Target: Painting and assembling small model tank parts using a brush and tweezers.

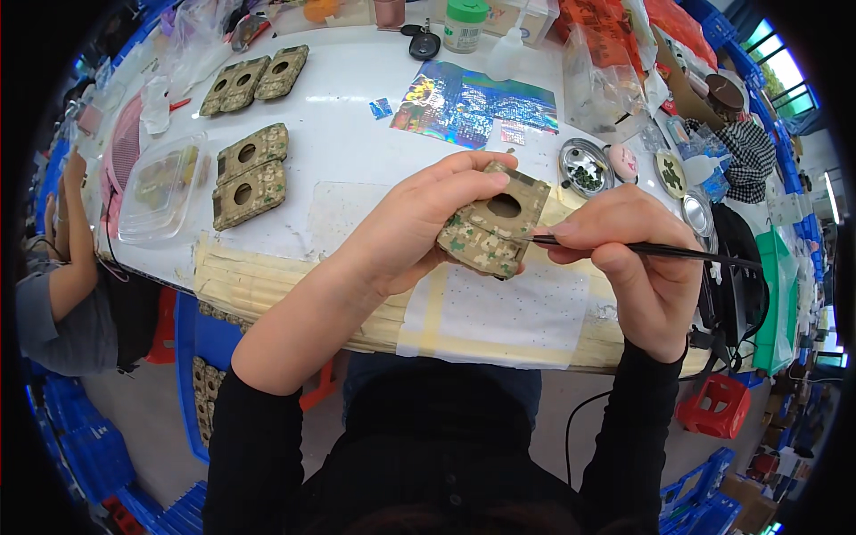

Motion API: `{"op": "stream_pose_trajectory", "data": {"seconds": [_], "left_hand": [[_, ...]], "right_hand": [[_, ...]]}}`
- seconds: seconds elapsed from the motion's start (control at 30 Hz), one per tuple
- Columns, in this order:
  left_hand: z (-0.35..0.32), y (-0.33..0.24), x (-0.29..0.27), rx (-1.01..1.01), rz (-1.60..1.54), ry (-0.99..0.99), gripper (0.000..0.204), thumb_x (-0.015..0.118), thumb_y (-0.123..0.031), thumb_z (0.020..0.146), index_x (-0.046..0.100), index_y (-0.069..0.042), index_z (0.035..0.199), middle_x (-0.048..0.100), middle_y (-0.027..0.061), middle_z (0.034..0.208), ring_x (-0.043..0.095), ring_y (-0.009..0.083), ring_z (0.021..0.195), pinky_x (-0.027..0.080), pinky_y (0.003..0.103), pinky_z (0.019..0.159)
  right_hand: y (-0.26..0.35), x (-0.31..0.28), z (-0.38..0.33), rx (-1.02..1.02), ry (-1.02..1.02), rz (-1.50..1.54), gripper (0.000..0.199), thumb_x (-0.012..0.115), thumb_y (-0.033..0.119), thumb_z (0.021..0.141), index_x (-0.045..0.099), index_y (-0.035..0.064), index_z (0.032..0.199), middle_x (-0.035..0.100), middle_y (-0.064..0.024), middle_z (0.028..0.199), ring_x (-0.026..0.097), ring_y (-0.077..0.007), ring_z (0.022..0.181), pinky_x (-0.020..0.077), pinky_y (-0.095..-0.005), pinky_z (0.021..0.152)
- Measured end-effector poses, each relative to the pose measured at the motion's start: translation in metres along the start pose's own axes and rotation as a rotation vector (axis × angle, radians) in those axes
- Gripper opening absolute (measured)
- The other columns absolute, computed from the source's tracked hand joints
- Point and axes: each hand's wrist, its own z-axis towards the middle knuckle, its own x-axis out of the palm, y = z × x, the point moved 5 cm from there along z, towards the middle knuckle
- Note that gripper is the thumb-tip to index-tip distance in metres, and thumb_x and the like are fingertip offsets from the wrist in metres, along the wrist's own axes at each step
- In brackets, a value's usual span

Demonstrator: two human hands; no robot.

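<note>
My left hand [410, 209] is closed around a camouflage-patterned model tank hull [489, 234], with the thumb on its top beside a round hole. In my right hand [637, 259] are slim black tweezers [655, 251], held like a pen between thumb and fingers. Their pointed tip rests at or just beside the hull's right edge; whether it pinches a small part is too fine to see. Below the hull lies a white sheet [508, 316] with dots, taped at the table's front edge. A round metal dish [586, 168] of small dark green pieces stands beyond my right hand.
Several more camouflage hulls [251, 176] lie at the left, near a clear plastic box [160, 192]. Holographic film [473, 102], a green-lidded jar [465, 25] and car keys [424, 41] are at the back. A green tray [780, 303] sits at right. Another person's arm [76, 241] is at far left.
</note>
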Motion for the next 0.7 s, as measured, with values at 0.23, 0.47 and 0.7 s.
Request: {"op": "stream_pose_trajectory", "data": {"seconds": [0.23, 0.47, 0.7], "left_hand": [[-0.0005, 0.0028, -0.0006, -0.03, -0.006, 0.014, 0.043, 0.047, -0.03, 0.097, 0.049, -0.001, 0.129, 0.062, 0.0149, 0.11, 0.066, 0.0228, 0.086, 0.058, 0.038, 0.064], [-0.0015, 0.005, -0.0003, -0.071, -0.042, 0.005, 0.041, 0.044, -0.03, 0.098, 0.053, -0.002, 0.126, 0.063, 0.0146, 0.11, 0.066, 0.022, 0.088, 0.058, 0.039, 0.063], [-0.0008, 0.0056, -0.0014, -0.065, -0.035, 0.033, 0.041, 0.043, -0.03, 0.099, 0.053, -0.001, 0.126, 0.063, 0.0148, 0.11, 0.066, 0.0224, 0.089, 0.058, 0.039, 0.063]], "right_hand": [[-0.0022, 0.002, -0.0004, -0.012, 0.045, -0.029, 0.014, 0.07, 0.008, 0.082, 0.07, -0.0005, 0.092, 0.068, -0.0091, 0.084, 0.061, -0.0205, 0.077, 0.0475, -0.0295, 0.07], [-0.0049, 0.0036, -0.001, -0.015, 0.047, -0.028, 0.014, 0.071, 0.01, 0.081, 0.07, 0.0005, 0.092, 0.068, -0.0085, 0.083, 0.061, -0.0204, 0.076, 0.0476, -0.0299, 0.07], [-0.0036, 0.0034, 0.0005, -0.032, 0.061, -0.05, 0.014, 0.071, 0.009, 0.08, 0.071, 0.0005, 0.092, 0.068, -0.0087, 0.083, 0.061, -0.0209, 0.076, 0.0477, -0.03, 0.07]]}}
